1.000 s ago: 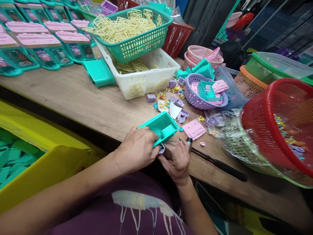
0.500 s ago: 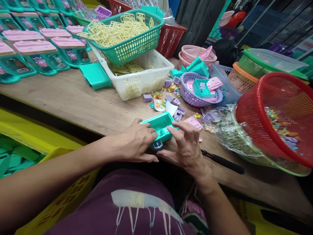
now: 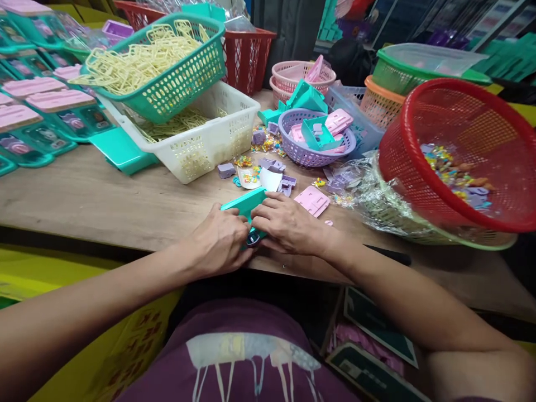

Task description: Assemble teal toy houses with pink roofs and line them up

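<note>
A teal plastic tray-shaped part point(image 3: 244, 203) rests near the front edge of the wooden table point(image 3: 104, 201). My left hand point(image 3: 220, 241) is closed around its near left side. Over its right side lies my right hand point(image 3: 285, 223), fingers curled and pressing on it. A small purple piece point(image 3: 253, 240) peeks out between my hands at the part's near end. Most of the teal part is hidden under my fingers.
A pink plate point(image 3: 312, 200) and loose purple pieces point(image 3: 272, 166) lie just beyond. A white basket point(image 3: 201, 139) under a teal basket of yellow clips point(image 3: 154, 67) stands behind, a purple basket point(image 3: 314, 139) and a tilted red basket point(image 3: 456, 151) right. Finished teal toys point(image 3: 46, 117) line the left.
My right hand came down from hovering with spread fingers to press on the teal part. Both hands now cover it. The camera view shifted right.
</note>
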The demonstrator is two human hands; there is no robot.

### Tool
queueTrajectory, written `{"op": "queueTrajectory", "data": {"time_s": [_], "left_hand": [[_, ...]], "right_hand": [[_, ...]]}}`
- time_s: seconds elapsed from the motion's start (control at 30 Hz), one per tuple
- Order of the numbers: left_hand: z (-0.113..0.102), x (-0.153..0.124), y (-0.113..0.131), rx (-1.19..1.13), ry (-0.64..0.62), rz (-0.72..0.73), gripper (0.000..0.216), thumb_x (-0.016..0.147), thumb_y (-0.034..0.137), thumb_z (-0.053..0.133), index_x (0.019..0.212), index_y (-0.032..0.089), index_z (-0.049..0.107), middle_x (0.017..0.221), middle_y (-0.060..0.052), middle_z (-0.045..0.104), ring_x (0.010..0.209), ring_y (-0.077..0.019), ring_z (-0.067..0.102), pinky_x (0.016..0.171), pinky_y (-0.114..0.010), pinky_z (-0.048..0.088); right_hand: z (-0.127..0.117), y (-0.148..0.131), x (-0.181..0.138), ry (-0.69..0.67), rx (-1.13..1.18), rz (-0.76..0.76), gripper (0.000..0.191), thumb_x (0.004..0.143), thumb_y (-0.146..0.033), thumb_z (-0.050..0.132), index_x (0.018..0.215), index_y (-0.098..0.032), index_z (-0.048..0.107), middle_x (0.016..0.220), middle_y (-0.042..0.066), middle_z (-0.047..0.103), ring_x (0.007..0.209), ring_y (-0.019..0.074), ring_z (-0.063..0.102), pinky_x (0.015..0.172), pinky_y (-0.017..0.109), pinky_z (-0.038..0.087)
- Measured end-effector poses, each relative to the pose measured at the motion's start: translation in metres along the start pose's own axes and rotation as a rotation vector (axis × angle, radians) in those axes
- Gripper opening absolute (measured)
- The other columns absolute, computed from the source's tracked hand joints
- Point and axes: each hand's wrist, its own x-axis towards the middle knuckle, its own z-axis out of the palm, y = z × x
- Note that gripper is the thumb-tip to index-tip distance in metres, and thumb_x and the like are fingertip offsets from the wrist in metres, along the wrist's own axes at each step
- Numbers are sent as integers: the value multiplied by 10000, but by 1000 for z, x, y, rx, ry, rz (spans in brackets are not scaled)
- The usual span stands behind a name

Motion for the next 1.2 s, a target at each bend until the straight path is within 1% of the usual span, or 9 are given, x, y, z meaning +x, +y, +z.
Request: {"op": "queueTrajectory", "data": {"time_s": [0.17,0.33,0.43,0.53,0.6,0.7,0.87,1.1,1.2], "left_hand": [[-7,6,-5,-4,-48,11,298,876,373,455,799,161,650,823,-114,682,798,-269,633,713,-387,419],[0,7,-22,-92,52,82,310,857,426,505,742,181,655,759,-85,673,738,-212,618,703,-321,423],[7,11,-33,-46,132,20,399,854,515,506,662,185,622,672,-81,641,665,-212,594,622,-307,389],[10,12,-35,-39,183,-49,457,860,564,495,619,187,586,624,-77,614,640,-218,576,574,-301,332],[10,11,-30,-99,220,-100,485,848,598,507,597,186,562,613,-66,603,610,-200,550,562,-294,305],[6,11,-14,-299,229,-245,518,811,664,526,617,186,580,591,-32,584,546,-159,499,538,-275,292],[2,20,15,-602,196,-383,524,771,692,558,655,185,619,584,1,574,537,-134,489,526,-245,318],[7,28,23,-555,222,-443,547,734,708,587,621,174,616,597,-25,592,552,-144,505,521,-241,316],[7,28,22,-602,238,-413,512,747,670,601,666,169,666,621,-28,631,562,-140,525,521,-227,329]], "right_hand": [[1,5,4,-2,6,24,220,892,-372,589,952,-163,621,940,77,656,940,244,568,1051,465,331],[9,-5,5,80,20,128,295,910,-410,580,1086,-178,629,1050,73,652,1029,235,551,1070,431,353],[16,-16,-13,295,26,351,453,897,-341,612,1315,-182,539,1332,99,549,1231,258,463,1102,424,345],[20,-23,-53,491,45,693,322,928,-217,542,1238,-158,610,1240,120,590,1158,241,510,1026,381,416],[22,-22,-84,487,62,928,229,923,-157,520,1084,-149,684,1067,115,638,1041,237,554,958,373,451],[25,-10,-119,309,142,1095,176,891,-124,556,924,-164,724,957,100,666,930,231,591,868,358,477],[26,5,-127,254,249,1157,122,835,-106,624,816,-178,721,900,80,707,847,204,631,823,327,475],[20,-34,-79,791,745,922,95,871,-261,668,933,-204,711,913,33,705,810,151,657,719,254,507],[23,-52,-57,891,869,818,100,876,-250,666,953,-214,719,921,24,693,836,134,655,738,236,511]]}}
